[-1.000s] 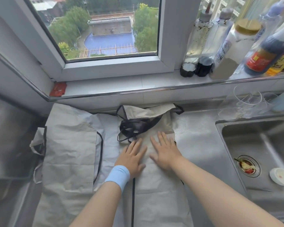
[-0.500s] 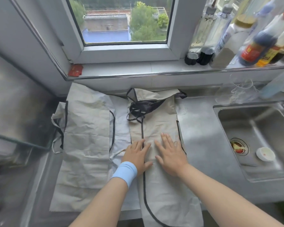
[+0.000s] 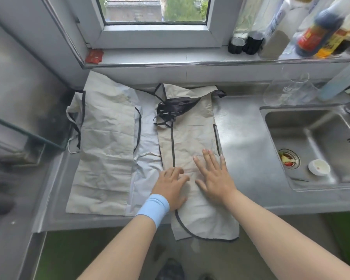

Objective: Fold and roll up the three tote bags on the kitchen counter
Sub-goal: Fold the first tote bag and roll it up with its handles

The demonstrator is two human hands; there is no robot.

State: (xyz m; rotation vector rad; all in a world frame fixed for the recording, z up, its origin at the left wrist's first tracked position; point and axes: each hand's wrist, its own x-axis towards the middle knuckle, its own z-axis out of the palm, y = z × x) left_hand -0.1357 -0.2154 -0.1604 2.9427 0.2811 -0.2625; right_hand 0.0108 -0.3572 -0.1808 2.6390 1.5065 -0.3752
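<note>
**Item 1. Beige tote bag (image 3: 190, 138), centre of frame.** Thin, creased fabric with black piping. It is folded lengthwise into a narrow strip, and its black handles (image 3: 176, 110) are bunched at the far end. The near end hangs over the bench (image 3: 249, 158) edge. Not yet rolled.

**Item 2. Second beige tote bag (image 3: 105, 148), left of centre.** Same crumpled cloth. It lies flat and appears folded over once, with a black-trimmed edge showing. Unrolled.

**Item 3. Pale bluish-white tote bag (image 3: 148, 122), between the two.** Mostly covered, so its fold state cannot be told.

**Hands.** The left hand (image 3: 172, 184) wears a light blue wristband (image 3: 153, 207). It rests palm-down on the strip with its fingers slightly bent, gripping nothing. The right hand (image 3: 212, 174) presses flat beside it, fingers straight and spread.

**Progress.** Judged early: one bag is narrowed and being smoothed, and no roll is made yet. All three bags still need rolling.

**Surroundings.** The bench is brushed stainless steel, with a sink (image 3: 315, 142) at the right.
</note>
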